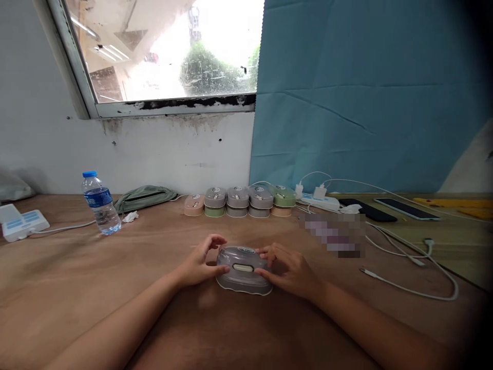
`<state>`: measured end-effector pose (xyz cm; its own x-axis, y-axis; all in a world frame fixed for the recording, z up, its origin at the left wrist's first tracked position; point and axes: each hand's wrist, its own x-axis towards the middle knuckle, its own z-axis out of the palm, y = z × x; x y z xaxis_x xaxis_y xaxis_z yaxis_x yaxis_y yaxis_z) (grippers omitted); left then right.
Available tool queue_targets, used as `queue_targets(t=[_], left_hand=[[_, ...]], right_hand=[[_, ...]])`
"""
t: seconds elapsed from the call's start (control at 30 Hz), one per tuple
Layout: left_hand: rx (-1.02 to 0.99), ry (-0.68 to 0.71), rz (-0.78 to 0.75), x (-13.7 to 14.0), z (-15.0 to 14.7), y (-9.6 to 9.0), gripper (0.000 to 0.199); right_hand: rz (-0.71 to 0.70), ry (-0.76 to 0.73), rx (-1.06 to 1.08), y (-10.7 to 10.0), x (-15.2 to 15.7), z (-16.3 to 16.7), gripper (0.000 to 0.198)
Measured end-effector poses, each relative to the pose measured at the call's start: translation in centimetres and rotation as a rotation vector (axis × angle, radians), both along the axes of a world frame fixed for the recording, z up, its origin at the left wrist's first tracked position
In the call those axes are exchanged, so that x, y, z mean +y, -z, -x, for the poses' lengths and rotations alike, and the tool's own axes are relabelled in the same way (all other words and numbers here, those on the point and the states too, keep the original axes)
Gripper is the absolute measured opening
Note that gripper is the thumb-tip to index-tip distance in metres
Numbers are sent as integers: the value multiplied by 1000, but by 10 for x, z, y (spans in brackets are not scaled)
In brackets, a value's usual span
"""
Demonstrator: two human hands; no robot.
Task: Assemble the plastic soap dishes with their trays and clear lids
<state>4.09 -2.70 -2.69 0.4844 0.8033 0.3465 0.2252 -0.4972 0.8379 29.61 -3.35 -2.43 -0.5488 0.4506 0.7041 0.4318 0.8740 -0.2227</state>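
Note:
A grey oval box (242, 283) with a see-through lid rests on the brown table in front of me. Its lid carries a pale oblong piece in the middle and a round sticker near the far edge. My left hand (204, 262) grips the box's left side, thumb on the lid's front and fingers curled round behind. On the opposite side, my right hand (288, 267) holds the box with its thumb on the front and fingertips on the top. What the box contains, if anything, cannot be made out.
Similar boxes in grey, green and peach (236, 198) stand in a stacked row by the wall. To the left are a water bottle (100, 205), a green pouch (148, 198) and a power strip (23, 223). Phones (367, 209) and white cables (408, 295) lie at right.

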Motion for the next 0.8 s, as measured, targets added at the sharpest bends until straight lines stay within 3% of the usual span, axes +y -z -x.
queue_targets(t=[0.17, 0.3, 0.43, 0.63, 0.8], left_hand=[[122, 49, -117, 2, 5, -7, 48], [211, 161, -166, 1, 11, -11, 67], [289, 184, -205, 0, 13, -13, 79], [342, 179, -309, 1, 16, -16, 71], [344, 168, -335, 1, 16, -17, 60]], right_hand=[[-46, -67, -21, 1, -1, 0, 18], [-96, -109, -52, 0, -2, 1, 15], [-117, -134, -65, -7, -6, 1, 13], [-176, -213, -114, -14, -10, 4, 30], [-209, -257, -140, -12, -9, 5, 24]])
